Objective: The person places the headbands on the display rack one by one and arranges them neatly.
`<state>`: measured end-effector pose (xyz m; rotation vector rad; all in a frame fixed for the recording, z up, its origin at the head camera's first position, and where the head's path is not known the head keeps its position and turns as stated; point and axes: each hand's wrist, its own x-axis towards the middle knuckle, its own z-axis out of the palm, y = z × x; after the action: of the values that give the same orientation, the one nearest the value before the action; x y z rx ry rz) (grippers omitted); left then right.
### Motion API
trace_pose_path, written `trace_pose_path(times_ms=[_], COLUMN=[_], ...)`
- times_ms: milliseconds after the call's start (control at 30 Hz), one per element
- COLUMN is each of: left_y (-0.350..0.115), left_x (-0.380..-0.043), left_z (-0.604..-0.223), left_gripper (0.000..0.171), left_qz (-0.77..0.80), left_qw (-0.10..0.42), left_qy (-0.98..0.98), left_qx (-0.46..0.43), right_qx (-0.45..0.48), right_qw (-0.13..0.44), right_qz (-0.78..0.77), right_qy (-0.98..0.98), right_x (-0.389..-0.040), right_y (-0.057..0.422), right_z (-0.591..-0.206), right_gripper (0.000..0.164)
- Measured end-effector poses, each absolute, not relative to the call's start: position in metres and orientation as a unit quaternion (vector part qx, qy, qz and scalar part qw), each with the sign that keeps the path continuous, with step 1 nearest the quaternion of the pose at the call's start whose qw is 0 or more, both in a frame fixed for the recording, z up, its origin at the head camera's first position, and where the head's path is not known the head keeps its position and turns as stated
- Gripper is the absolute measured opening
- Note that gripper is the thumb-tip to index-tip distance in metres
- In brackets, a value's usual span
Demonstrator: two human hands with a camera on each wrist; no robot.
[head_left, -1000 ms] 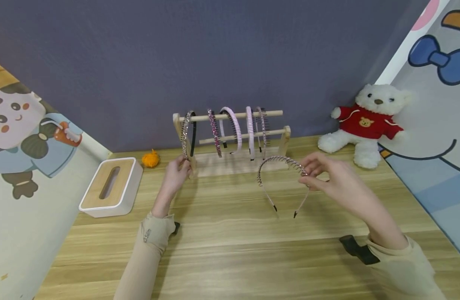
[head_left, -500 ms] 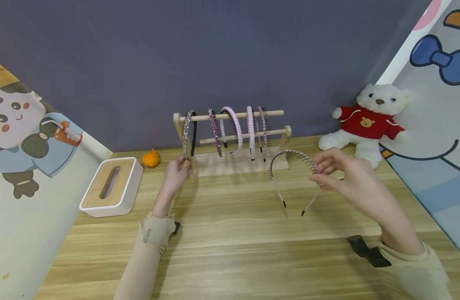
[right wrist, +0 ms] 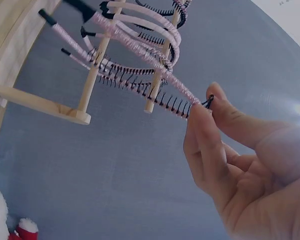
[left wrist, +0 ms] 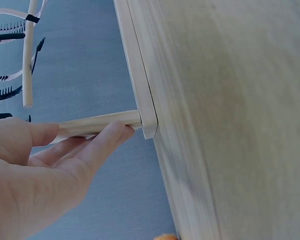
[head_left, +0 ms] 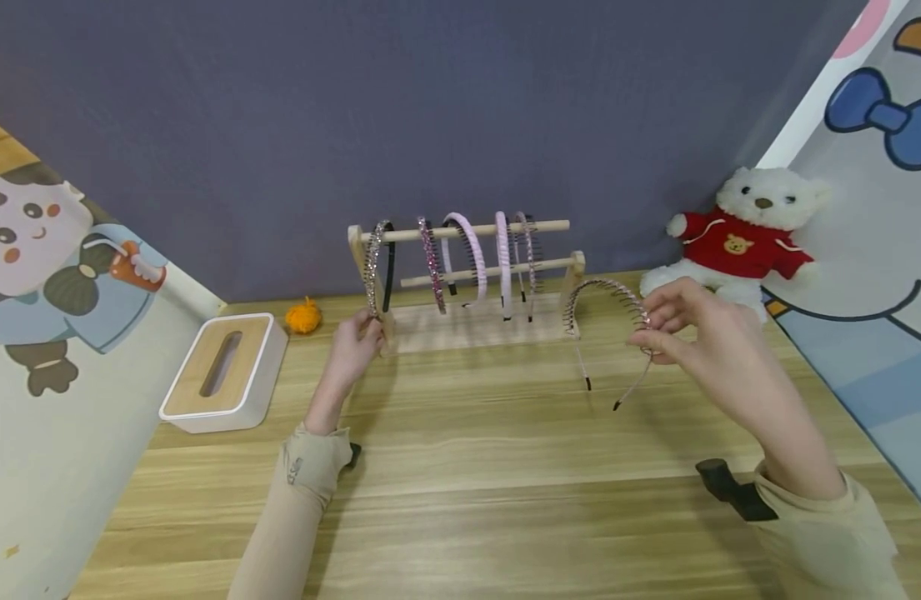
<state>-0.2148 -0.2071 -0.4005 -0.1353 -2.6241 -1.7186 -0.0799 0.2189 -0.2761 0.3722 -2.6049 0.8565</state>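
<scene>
A wooden rack [head_left: 475, 329] with two rods stands against the back wall, and several headbands hang on it, among them a silver glittery one [head_left: 371, 271], a dark pink one [head_left: 432, 265] and a pale pink one [head_left: 503, 262]. My left hand [head_left: 352, 350] grips the rack's left upright [left wrist: 99, 122] between thumb and fingers, low down near the base. Pinched by its side in my right hand [head_left: 703, 346] is a thin pink headband [head_left: 606, 283] with dark comb teeth. Its tips point down, above the table and just right of the rack.
At left stands a white tissue box [head_left: 216, 375] with a wooden lid; an orange fuzzy ball [head_left: 303, 317] lies beside it. A white teddy bear [head_left: 763, 200] in a red top sits at the back right, behind my right hand. The dark wall [head_left: 460, 108] closes the back.
My right hand has carried the pink headband to the right and a little farther back, from in front of the rack to beside its right end. The left hand keeps its place.
</scene>
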Motion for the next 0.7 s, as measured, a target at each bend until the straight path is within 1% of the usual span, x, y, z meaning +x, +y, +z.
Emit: trace_pose_path(times_ms=[100, 333, 700], left_y=[-0.208, -0.208, -0.208], left_x=[-0.215, -0.215, -0.215], left_z=[-0.401, -0.401, -0.400], left_gripper=[0.037, 0.039, 0.038], left_qz=[-0.545, -0.546, -0.548], left_qw=[0.001, -0.006, -0.007], left_qy=[-0.837, -0.836, -0.836], left_qx=[-0.043, -0.044, -0.042], right_qx=[0.127, 0.126, 0.084], right_qw=[0.192, 0.231, 0.222], right_qz=[0.296, 0.279, 0.291], right_qy=[-0.927, -0.923, -0.927], right_x=[-0.084, -0.096, -0.117], right_y=[0.219, 0.219, 0.215], right_z=[-0.274, -0.269, -0.257], right_gripper=[0.044, 0.046, 0.043])
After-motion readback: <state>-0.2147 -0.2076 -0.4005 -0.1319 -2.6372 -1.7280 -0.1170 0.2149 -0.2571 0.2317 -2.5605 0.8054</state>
